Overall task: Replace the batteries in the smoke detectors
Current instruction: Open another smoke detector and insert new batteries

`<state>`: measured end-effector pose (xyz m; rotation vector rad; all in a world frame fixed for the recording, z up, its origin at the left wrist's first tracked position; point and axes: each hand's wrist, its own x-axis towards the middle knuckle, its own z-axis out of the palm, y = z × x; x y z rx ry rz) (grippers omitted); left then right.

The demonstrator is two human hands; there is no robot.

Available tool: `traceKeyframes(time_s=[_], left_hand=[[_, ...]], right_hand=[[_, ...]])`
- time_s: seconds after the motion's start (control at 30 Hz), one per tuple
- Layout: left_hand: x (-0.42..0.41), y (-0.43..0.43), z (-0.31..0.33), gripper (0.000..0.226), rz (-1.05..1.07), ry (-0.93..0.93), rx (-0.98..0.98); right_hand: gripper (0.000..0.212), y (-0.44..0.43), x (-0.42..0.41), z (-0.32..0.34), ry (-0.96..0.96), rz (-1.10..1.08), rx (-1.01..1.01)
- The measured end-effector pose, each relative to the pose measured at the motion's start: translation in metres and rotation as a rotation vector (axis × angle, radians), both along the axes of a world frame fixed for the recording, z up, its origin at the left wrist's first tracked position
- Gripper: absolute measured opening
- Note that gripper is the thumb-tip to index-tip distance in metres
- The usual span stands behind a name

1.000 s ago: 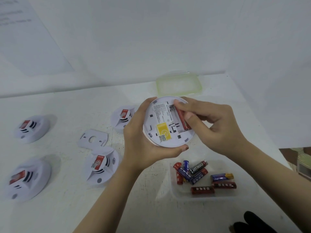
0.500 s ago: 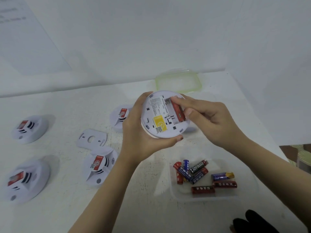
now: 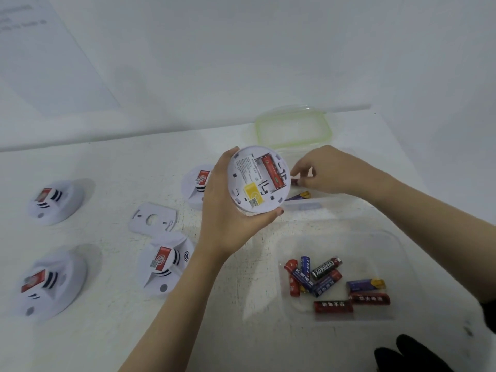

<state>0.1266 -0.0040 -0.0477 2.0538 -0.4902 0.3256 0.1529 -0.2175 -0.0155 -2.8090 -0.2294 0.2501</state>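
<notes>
Right hand (image 3: 332, 170) has left the compartment and now pinches a second battery (image 3: 296, 181) over the far container (image 3: 308, 206). Left hand (image 3: 228, 224) grips the upturned smoke detector (image 3: 259, 183), centre. One red battery (image 3: 272, 173) is seated, with one slot apparently empty. Other detectors (image 3: 166, 261) wait on the left.

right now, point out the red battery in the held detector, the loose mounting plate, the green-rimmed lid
red battery (image 3: 272, 171), head view, middle of its body
mounting plate (image 3: 166, 214), head view, flat part beside its hole
green-rimmed lid (image 3: 294, 128), head view, clear centre panel
</notes>
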Motion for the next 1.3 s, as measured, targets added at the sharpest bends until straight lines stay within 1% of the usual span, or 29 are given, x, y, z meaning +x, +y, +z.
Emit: traceKeyframes(time_s=[0.1, 0.17, 0.2, 0.23, 0.3, 0.4, 0.5, 0.57, 0.6, 0.63, 0.73, 0.8, 0.93, 1.07, 1.13, 1.2, 1.23, 1.3], left_hand=[[0.002, 0.000, -0.001, 0.100, 0.011, -0.008, 0.004], [0.003, 0.000, -0.002, 0.099, 0.008, -0.015, 0.000], [0.003, 0.000, -0.002, 0.099, 0.005, -0.017, -0.003], [0.003, 0.001, -0.002, 0.098, -0.001, -0.023, -0.009], [0.002, 0.002, -0.002, 0.092, -0.018, -0.043, -0.020], [0.000, 0.003, 0.000, 0.088, -0.034, -0.069, -0.027], [-0.003, 0.005, -0.003, 0.090, -0.033, -0.040, -0.028], [-0.005, 0.006, -0.005, 0.096, -0.018, -0.023, -0.016], [-0.005, 0.006, -0.004, 0.097, -0.019, -0.029, -0.010], [-0.007, 0.005, -0.003, 0.097, -0.023, -0.037, -0.008], [-0.011, 0.003, 0.001, 0.091, -0.030, -0.039, -0.031], [-0.015, 0.003, 0.005, 0.089, -0.030, -0.048, -0.060], [-0.023, 0.005, 0.013, 0.080, -0.027, -0.116, -0.073], [-0.030, 0.010, 0.012, 0.087, -0.038, -0.126, -0.063], [-0.034, 0.012, 0.013, 0.090, -0.060, -0.123, -0.070], [-0.039, 0.014, 0.016, 0.089, -0.089, -0.136, -0.092], [-0.041, 0.016, 0.017, 0.089, -0.101, -0.140, -0.104], [-0.044, 0.020, 0.021, 0.090, -0.113, -0.145, -0.112]], right_hand=[[0.014, 0.005, 0.000, -0.002, -0.067, 0.005, -0.142], [0.010, 0.007, 0.000, -0.004, -0.081, 0.001, -0.129], [0.008, 0.007, 0.000, -0.005, -0.085, -0.013, -0.084], [0.006, 0.006, -0.001, -0.003, -0.091, -0.038, -0.004], [0.004, 0.005, -0.006, 0.003, -0.130, -0.105, 0.230], [0.004, 0.005, -0.020, 0.015, -0.249, -0.182, 0.572], [0.007, 0.010, -0.038, 0.023, -0.462, -0.243, 0.772], [0.013, 0.016, -0.051, 0.027, -0.574, -0.192, 0.829], [0.015, 0.018, -0.057, 0.028, -0.614, -0.132, 0.805], [0.015, 0.021, -0.064, 0.028, -0.656, -0.054, 0.733], [0.014, 0.025, -0.075, 0.022, -0.778, 0.176, 0.432], [0.012, 0.027, -0.079, 0.017, -0.805, 0.257, 0.363], [0.013, 0.031, -0.085, 0.011, -0.789, 0.286, 0.404], [0.018, 0.038, -0.090, 0.006, -0.753, 0.256, 0.484], [0.023, 0.042, -0.094, 0.005, -0.698, 0.184, 0.537], [0.037, 0.046, -0.097, 0.008, -0.550, 0.088, 0.646], [0.046, 0.048, -0.099, 0.011, -0.440, 0.072, 0.726], [0.061, 0.053, -0.103, 0.019, -0.160, 0.095, 0.974]])
